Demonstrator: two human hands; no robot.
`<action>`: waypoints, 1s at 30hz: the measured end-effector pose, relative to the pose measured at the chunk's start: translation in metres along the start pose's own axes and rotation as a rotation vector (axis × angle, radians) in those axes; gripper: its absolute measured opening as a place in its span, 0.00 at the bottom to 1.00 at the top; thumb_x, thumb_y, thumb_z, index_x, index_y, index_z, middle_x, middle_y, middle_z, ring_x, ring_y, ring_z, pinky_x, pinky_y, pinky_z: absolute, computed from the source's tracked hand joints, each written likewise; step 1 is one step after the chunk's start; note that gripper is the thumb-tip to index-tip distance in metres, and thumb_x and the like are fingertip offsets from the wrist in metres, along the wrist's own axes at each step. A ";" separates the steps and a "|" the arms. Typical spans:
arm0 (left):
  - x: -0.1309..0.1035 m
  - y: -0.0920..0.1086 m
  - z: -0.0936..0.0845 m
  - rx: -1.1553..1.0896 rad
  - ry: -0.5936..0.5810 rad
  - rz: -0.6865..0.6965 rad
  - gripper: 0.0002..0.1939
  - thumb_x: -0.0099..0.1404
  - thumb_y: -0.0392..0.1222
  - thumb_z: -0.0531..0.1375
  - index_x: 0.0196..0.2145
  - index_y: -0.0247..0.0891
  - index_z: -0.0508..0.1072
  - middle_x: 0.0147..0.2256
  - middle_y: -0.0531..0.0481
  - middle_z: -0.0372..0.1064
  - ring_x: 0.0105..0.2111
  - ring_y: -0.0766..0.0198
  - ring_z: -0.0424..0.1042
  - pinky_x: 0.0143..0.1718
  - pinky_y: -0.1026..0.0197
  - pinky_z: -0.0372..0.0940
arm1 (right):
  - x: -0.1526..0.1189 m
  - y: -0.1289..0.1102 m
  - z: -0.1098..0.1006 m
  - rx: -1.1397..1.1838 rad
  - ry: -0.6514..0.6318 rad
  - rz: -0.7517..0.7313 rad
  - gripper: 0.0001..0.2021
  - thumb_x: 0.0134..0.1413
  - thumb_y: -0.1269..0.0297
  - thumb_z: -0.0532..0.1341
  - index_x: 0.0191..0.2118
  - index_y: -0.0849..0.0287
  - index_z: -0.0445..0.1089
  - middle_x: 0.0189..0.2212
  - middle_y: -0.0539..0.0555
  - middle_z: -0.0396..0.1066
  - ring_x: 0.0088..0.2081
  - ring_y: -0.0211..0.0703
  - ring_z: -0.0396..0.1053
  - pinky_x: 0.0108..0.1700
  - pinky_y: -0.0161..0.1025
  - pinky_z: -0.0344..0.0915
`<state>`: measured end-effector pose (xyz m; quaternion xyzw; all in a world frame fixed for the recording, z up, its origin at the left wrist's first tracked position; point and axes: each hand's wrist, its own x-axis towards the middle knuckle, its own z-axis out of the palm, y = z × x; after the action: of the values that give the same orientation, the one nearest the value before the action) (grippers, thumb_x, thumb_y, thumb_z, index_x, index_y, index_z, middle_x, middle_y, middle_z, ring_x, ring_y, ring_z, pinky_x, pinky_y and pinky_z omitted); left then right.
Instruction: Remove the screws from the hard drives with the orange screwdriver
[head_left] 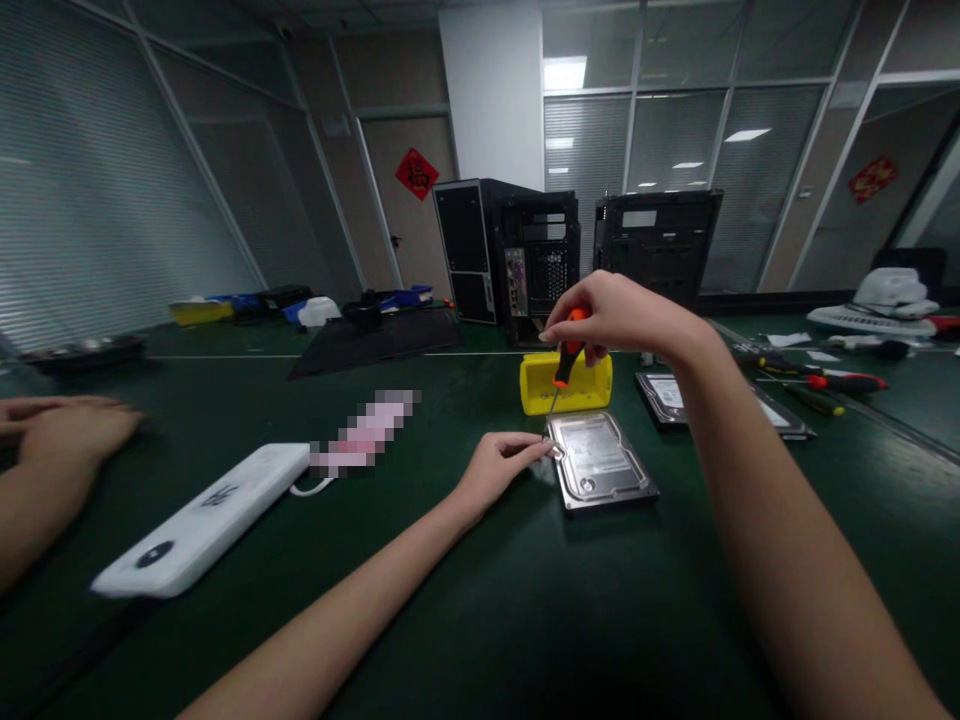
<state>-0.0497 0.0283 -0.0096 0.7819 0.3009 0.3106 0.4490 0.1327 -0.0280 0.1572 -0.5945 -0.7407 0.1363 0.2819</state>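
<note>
A silver hard drive [600,460] lies flat on the green table. My right hand [596,310] is closed round the orange and black handle of a screwdriver [570,358], held almost upright. Its shaft points down to the far left corner of the drive; whether the tip sits in a screw is too small to tell. At the drive's left edge, my left hand [510,460] has thumb and fingers pressed together, gripping the edge. Just behind the drive stands a yellow bin [534,388] with small bits inside, perhaps screws.
A second hard drive [664,400] lies right, partly behind my right arm. Hand tools including red-handled pliers [847,382] lie farther right. Computer cases [465,250] stand behind. To the left are a white power bank [217,515] with a cable and another person's hands [75,430].
</note>
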 end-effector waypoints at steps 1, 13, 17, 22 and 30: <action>0.000 0.000 0.000 -0.001 -0.002 0.003 0.13 0.60 0.48 0.58 0.35 0.38 0.77 0.37 0.47 0.75 0.42 0.58 0.71 0.46 0.59 0.61 | 0.000 0.000 0.000 -0.002 0.004 -0.002 0.11 0.48 0.64 0.61 0.36 0.65 0.74 0.26 0.57 0.73 0.21 0.35 0.69 0.23 0.32 0.67; 0.000 -0.001 0.000 -0.010 -0.004 -0.011 0.13 0.59 0.47 0.58 0.36 0.37 0.77 0.37 0.46 0.75 0.40 0.57 0.71 0.44 0.59 0.62 | 0.001 0.000 0.002 -0.020 -0.013 0.004 0.12 0.47 0.63 0.62 0.37 0.64 0.74 0.26 0.58 0.73 0.21 0.36 0.70 0.22 0.31 0.67; 0.000 -0.002 0.001 -0.010 -0.005 -0.021 0.14 0.59 0.47 0.59 0.37 0.37 0.77 0.37 0.46 0.75 0.40 0.58 0.71 0.43 0.60 0.63 | 0.000 0.001 0.002 -0.032 -0.036 -0.008 0.11 0.48 0.63 0.61 0.37 0.64 0.74 0.26 0.57 0.73 0.21 0.35 0.69 0.22 0.30 0.67; 0.001 -0.006 0.001 -0.006 -0.008 -0.014 0.15 0.59 0.48 0.59 0.38 0.36 0.76 0.38 0.46 0.75 0.41 0.58 0.71 0.44 0.60 0.62 | 0.001 0.002 0.002 -0.058 -0.102 -0.005 0.12 0.49 0.64 0.61 0.38 0.64 0.73 0.27 0.57 0.73 0.23 0.35 0.70 0.22 0.30 0.67; 0.000 -0.005 0.000 0.013 -0.017 -0.011 0.15 0.60 0.48 0.58 0.39 0.35 0.76 0.38 0.46 0.75 0.41 0.58 0.71 0.45 0.60 0.61 | 0.003 0.004 0.006 -0.061 -0.077 -0.044 0.16 0.50 0.60 0.59 0.43 0.64 0.70 0.31 0.57 0.72 0.23 0.36 0.70 0.23 0.32 0.68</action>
<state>-0.0500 0.0306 -0.0142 0.7858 0.3034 0.2995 0.4481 0.1319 -0.0236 0.1508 -0.5807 -0.7676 0.1302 0.2379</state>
